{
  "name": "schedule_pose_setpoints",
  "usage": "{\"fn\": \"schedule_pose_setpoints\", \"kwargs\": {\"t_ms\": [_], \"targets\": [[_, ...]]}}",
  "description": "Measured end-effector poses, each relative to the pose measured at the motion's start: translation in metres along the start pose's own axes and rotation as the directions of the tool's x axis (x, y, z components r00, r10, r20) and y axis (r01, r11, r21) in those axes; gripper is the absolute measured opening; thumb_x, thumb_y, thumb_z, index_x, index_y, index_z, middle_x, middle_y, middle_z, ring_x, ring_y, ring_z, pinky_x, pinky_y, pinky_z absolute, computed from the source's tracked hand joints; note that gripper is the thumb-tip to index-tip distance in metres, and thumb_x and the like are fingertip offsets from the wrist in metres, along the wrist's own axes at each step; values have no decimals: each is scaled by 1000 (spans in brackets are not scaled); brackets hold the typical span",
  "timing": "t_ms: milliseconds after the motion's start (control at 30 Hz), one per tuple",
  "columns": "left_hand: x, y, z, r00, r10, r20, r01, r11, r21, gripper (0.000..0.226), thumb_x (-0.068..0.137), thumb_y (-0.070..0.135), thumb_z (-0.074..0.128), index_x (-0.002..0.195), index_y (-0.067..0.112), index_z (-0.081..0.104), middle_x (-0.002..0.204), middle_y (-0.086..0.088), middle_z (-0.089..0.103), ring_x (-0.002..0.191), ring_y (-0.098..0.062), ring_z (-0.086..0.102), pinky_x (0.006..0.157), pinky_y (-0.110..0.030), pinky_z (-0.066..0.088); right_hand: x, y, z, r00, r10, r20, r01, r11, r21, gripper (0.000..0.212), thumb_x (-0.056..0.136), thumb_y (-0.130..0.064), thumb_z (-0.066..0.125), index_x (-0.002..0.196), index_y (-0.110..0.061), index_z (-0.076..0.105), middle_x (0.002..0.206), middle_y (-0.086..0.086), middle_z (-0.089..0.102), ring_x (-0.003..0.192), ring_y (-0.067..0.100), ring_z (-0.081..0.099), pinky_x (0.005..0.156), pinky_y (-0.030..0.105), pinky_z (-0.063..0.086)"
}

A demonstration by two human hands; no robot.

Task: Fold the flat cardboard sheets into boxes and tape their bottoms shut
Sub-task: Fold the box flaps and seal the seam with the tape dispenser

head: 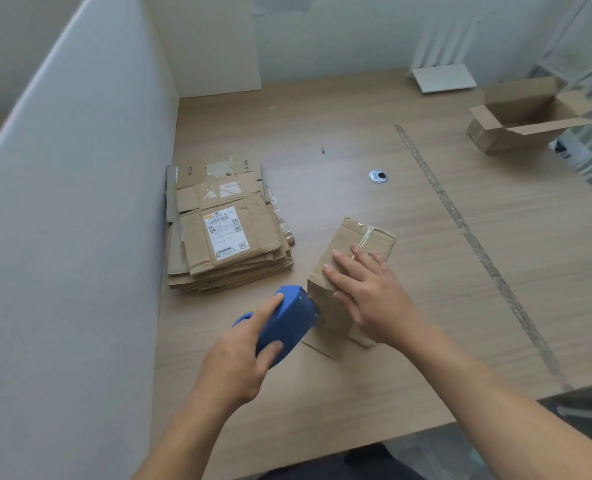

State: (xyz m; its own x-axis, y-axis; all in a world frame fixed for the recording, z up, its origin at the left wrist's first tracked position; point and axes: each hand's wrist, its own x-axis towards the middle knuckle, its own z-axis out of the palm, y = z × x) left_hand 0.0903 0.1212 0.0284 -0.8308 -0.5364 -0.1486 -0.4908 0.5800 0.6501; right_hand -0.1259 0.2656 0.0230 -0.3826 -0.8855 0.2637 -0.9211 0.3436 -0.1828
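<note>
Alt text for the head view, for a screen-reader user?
A person's left hand holds a blue tape dispenser against a small cardboard box on a wooden table while the right hand presses flat on it. A stack of flat cardboard sheets lies to the left; an open box sits far right.

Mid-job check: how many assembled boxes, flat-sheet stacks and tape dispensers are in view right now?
Assembled boxes: 2, the taped box under the right hand, the open box far right.
Flat piles: 1, the flat-sheet stack; sheets uncountable.
Dispensers: 1, the blue tape dispenser in the left hand.
Total: 4.
</note>
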Motion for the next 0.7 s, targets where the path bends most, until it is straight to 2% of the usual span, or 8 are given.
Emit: {"fn": "schedule_pose_setpoints", "kwargs": {"t_ms": [67,133,233,333,467,600,700], "targets": [[-3,-5,-2,983,172,-59,-170,984,45,74,94,26,57,141,68,20,109,18,54,86,-18,56,73,-37,52,2,5,-5,999,20,40,-22,999,50,45,92,-37,41,120,-17,70,131,13,62,128,47,50,96,67,43],[0,-11,-4,928,338,-160,-309,934,179,70,90,27,53,148,55,24,91,18,44,68,-15,46,55,-31,46,2,6,-11,995,54,89,-66,989,136,46,90,-43,42,118,-20,71,134,12,60,133,46,44,101,65,40],[7,-18,-3,832,492,-256,-414,858,303,67,89,24,54,149,41,31,91,4,57,67,-18,48,57,-31,43,-1,5,-20,984,136,112,-166,933,318,53,90,-53,41,122,-22,70,139,7,56,143,34,34,113,52,32],[7,-13,-4,757,574,-313,-484,814,320,64,89,20,59,147,37,37,89,-3,62,67,-22,52,59,-35,46,-2,-1,-32,990,141,28,-138,885,444,51,93,-51,43,129,-22,64,138,1,56,144,22,31,113,33,26],[6,1,-7,708,636,-307,-567,771,290,61,91,24,64,146,35,39,88,-2,64,66,-23,56,57,-36,49,1,-11,-48,998,42,-41,-14,848,530,40,96,-39,50,128,-19,65,129,-4,62,132,17,48,109,30,38],[1,10,-13,677,677,-290,-594,735,327,55,92,26,63,142,34,41,88,-3,65,66,-23,58,54,-34,49,2,-12,-70,984,-138,113,40,787,616,34,100,-21,50,132,-19,61,129,-7,62,121,6,56,100,30,47],[-1,6,-12,664,691,-283,-581,717,386,58,88,23,65,140,34,40,99,-2,61,74,-22,58,56,-34,49,1,-10,-81,974,-173,146,46,782,622,33,98,-21,51,128,-19,64,128,-7,62,120,5,56,100,28,47]]}}
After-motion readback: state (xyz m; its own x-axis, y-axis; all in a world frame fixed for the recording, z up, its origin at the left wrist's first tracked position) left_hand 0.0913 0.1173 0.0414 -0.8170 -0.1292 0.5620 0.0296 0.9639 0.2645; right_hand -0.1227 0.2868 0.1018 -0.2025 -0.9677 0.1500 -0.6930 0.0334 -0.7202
